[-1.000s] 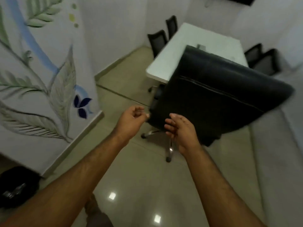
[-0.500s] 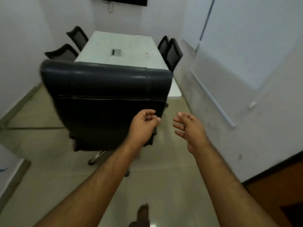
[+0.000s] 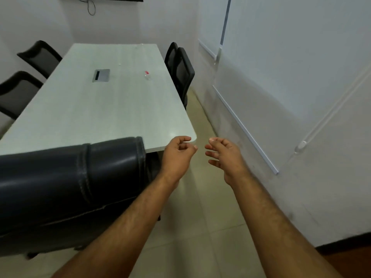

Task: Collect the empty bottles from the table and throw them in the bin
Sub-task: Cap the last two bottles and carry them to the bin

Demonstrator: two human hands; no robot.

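Hands, left (image 3: 177,155) loosely curled, right (image 3: 222,155) open, both empty; walk right aisle toward far bottle (image 3: 147,75) on surface (image 3: 112,109).

The room is evenly but rather dimly lit, a soft grey-green cast over everything and no hard shadows. A pale sheen lies along the near right corner of the table (image 3: 112,109) and a brighter streak of glare runs across the top of the black leather chair back (image 3: 66,177) at lower left. The wide lens bends straight lines: the table edges splay outward and the wall rails (image 3: 245,129) at right curve toward the frame edge. Focus is soft overall; the mesh chairs (image 3: 20,91) at left are smeared, and the small bottle (image 3: 147,75) far up the table is only a blurry speck. Both forearms look slightly smeared at the bottom.
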